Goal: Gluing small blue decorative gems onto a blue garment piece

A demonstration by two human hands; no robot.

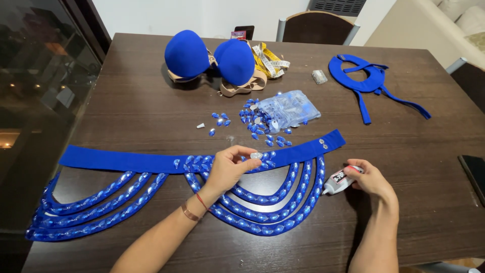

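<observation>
A blue fabric belt (121,161) lies across the dark wooden table, with looped strands covered in blue gems (262,217) hanging toward me. My left hand (228,167) rests over the belt's middle and pinches a small clear gem (256,155) between thumb and fingers. My right hand (371,179) grips a small white glue tube (337,181) just right of the loops, its tip pointing left toward the strands.
Loose blue gems (260,126) and a clear plastic bag of gems (290,111) lie behind the belt. A blue padded bra top (212,58), a yellow measuring tape (270,60) and a blue collar piece (364,78) sit farther back. A dark phone (475,174) lies at the right edge.
</observation>
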